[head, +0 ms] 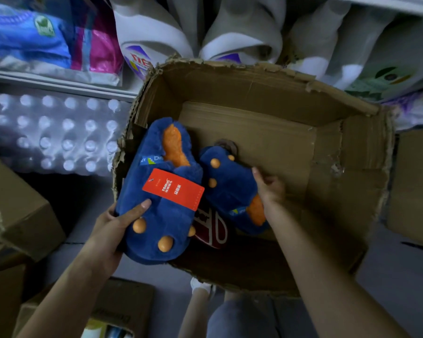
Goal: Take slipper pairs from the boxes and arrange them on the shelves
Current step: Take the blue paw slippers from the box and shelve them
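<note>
Two blue plush slippers in my view, both orange-lined with orange claw knobs on the toes. I see the left hand (113, 223) at about 7 o'clock, holding the first slipper (156, 215) by its toe end. The thumb lies flat across the top, just short of the red tag (173, 189), and the other fingers go underneath, out of sight. This slipper sits over the cardboard box's (230, 81) torn rim at 9 o'clock, toe pointing down toward me.

Right hand (270, 189) is just right of centre, curled around the edge of the second slipper (227, 189) near its heel opening, fingers together. I cannot tell where the thumb sits. That slipper lies inside the box, toe pointing to 11 o'clock, just beside the first one.

Between and beneath the pair, at 6 o'clock of them, a maroon slipper (214, 230) with white lettering shows on the box floor.

Up at 12 o'clock are white refill pouches (242, 37) on the shelf (59, 79), and at 9 o'clock a wrapped pack of bottles (54, 132). Another brown carton (17, 211) sits at 8 o'clock.
</note>
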{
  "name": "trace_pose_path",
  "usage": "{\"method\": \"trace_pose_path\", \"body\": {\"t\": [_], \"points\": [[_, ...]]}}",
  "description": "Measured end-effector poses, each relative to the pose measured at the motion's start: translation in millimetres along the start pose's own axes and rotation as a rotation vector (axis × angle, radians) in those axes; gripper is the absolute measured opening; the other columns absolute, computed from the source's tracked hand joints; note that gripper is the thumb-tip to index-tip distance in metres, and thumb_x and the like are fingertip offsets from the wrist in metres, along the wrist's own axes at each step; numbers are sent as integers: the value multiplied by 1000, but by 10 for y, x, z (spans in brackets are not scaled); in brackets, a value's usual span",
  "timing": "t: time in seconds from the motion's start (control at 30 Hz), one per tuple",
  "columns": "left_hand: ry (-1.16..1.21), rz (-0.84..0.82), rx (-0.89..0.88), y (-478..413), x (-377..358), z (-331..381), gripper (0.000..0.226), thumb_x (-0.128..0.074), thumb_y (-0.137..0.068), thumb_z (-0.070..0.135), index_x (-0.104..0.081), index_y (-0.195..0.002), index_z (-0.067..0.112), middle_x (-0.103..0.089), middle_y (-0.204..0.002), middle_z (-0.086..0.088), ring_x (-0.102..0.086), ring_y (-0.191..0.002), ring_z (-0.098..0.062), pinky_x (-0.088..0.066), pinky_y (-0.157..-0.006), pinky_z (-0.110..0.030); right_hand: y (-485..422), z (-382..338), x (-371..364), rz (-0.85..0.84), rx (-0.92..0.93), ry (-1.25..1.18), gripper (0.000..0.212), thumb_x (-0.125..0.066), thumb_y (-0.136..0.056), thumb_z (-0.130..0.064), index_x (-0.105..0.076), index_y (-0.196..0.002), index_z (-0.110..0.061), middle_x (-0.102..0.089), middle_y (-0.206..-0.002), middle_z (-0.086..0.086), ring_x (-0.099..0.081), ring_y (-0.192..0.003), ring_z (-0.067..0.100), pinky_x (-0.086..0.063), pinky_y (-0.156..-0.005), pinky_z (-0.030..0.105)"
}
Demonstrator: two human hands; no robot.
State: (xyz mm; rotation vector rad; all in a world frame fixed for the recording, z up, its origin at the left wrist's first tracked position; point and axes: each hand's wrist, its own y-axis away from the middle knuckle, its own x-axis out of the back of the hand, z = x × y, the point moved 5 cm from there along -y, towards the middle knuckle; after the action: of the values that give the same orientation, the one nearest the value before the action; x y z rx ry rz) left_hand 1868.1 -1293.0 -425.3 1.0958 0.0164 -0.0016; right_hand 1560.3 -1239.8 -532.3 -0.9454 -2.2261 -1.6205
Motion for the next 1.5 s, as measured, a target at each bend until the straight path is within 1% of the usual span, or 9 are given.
{"method": "trace_pose_path", "body": {"t": [0.17,0.37,0.77,0.9,1.03,1.2,1.33,1.4,1.5], "points": [[21,6,12,-51,-14,-20,106,-95,-12,47,-67,-110,17,-75,-97,-7,-73,-84,-23,-57,-54,-28,228,257,-206,-127,-109,-131,51,-65,-85,-47,-59,-114,-7,-62,-115,11,-58,-111,26,-45,-89,31],[46,27,13,-62,-7,-24,48,-76,-65,24,-66,-112,17,-75,-99,-7,-73,-87,-23,-58,-57,-29,327,214,-381,-166,-145,-386,89,-79,-56,-63,-55,-129,-20,-62,-128,5,-61,-112,24,-49,-98,46],[45,-29,-91,661,-185,497,32,-69,-80,13,-67,-111,10,-74,-101,-11,-72,-89,-24,-60,-62,-30,1210,-515,740,-227,217,-181,26,-72,-82,-30,-60,-104,-21,-62,-91,-11,-61,-84,10,-46,-63,21],[42,-54,-110,1222,-264,827,25,-70,-79,17,-69,-103,12,-74,-101,-10,-72,-88,-22,-60,-67,-32,1794,-973,1371,-257,387,-55,28,-71,-84,-29,-59,-108,-20,-60,-94,-13,-57,-94,13,-44,-73,25],[11,-109,-149,1896,-337,1167,27,-70,-81,18,-68,-106,9,-74,-103,-11,-71,-93,-25,-59,-66,-30,2487,-1409,1920,-351,630,211,19,-63,-91,-26,-57,-107,-20,-62,-109,3,-55,-100,18,-42,-85,31],[-73,-198,-215,2736,-538,1560,38,-69,-84,26,-65,-117,7,-73,-105,-12,-70,-97,-28,-59,-68,-33,3265,-1707,2725,-375,781,305,33,-70,-85,-29,-55,-113,-21,-57,-101,-8,-53,-92,8,-43,-86,31],[-115,-322,-286,3384,-910,1814,43,-70,-82,28,-64,-117,5,-72,-105,-16,-70,-96,-30,-60,-70,-35,3808,-1858,3487,-343,874,332,21,-76,-78,-27,-56,-83,-23,-58,-81,-15,-56,-73,-9,-43,-66,14],[-145,-393,-342,3715,-1153,1935,53,-81,-71,37,-66,-113,7,-72,-106,-16,-71,-94,-28,-60,-65,-32,4050,-1909,3895,-315,908,329,26,-79,-74,-30,-55,-74,-20,-59,-71,-15,-58,-68,-5,-41,-62,18],[-222,-499,-427,4199,-1581,2132,93,-92,-35,54,-66,-113,10,-73,-104,-14,-72,-92,-28,-58,-61,-29,4421,-1931,4530,-293,959,336,39,-76,-67,-41,-65,-92,-13,-69,-95,-9,-64,-85,1,-52,-74,24]]}}
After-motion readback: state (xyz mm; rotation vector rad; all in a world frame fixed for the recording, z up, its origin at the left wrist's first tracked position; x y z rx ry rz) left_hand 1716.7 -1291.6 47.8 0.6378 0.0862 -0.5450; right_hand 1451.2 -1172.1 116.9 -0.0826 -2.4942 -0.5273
